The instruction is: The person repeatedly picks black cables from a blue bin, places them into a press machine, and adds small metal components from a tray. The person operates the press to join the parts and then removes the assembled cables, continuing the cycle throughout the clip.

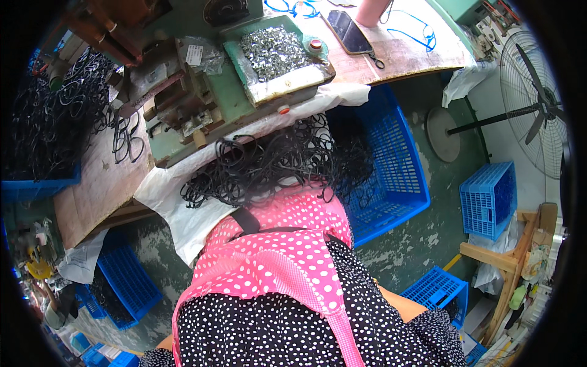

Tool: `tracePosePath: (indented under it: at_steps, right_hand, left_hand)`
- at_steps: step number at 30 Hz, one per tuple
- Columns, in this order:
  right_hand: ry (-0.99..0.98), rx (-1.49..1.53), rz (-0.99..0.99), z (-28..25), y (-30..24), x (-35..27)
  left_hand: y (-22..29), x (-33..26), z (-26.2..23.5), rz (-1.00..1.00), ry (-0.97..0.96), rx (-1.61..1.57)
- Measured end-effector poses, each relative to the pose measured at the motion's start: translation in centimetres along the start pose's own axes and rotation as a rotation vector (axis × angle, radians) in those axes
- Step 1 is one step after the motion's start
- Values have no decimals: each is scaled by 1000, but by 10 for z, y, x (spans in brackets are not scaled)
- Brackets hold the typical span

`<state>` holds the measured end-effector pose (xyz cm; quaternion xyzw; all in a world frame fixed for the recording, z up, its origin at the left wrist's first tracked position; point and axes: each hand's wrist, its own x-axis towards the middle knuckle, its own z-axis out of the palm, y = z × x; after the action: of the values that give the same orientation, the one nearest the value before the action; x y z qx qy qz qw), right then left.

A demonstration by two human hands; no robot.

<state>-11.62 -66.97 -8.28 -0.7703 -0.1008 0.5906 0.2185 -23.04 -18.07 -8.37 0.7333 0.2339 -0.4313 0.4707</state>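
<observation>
Green, chipped paint covers the floor (422, 244) of this crowded workshop, seen from the head camera looking down. Neither hand shows. Only a bare arm (400, 304) peeks out low on the right, so the grip of either hand cannot be told. A big pile of black rubber rings (275, 162) lies on white plastic in the person's lap, just above a pink dotted apron (275, 257), probably to keep them close. More rings spill into a blue basket (397, 177) beside it. A tray of small metal pieces (272, 52) sits on the green machine (202, 110), near the rings. A fan (535, 104) stands well apart.
</observation>
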Motion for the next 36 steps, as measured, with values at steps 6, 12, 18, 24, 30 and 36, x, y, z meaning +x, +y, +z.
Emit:
tracePosePath:
  at_steps: [6,12,18,24,30,36]
  right_hand:
    - [-323,-125,-2,-22,17,8]
    - [-520,-402,121,-76,18,29]
    - [-598,-459,-8,-74,5,56]
    - [-574,-408,-19,-69,6,60]
    - [205,-748,-53,-160,-73,47]
    - [678,-340,-1103,-151,-236,87]
  left_hand:
    - [-5,-7,6,-15,14,-32]
    - [-12,-18,17,-26,31,-60]
    - [-26,-26,29,-37,15,-66]
    - [-39,-38,36,-58,-75,0]
    - [-18,-8,-39,-121,555,504]
    - [81,25,-68,342,1079,314]
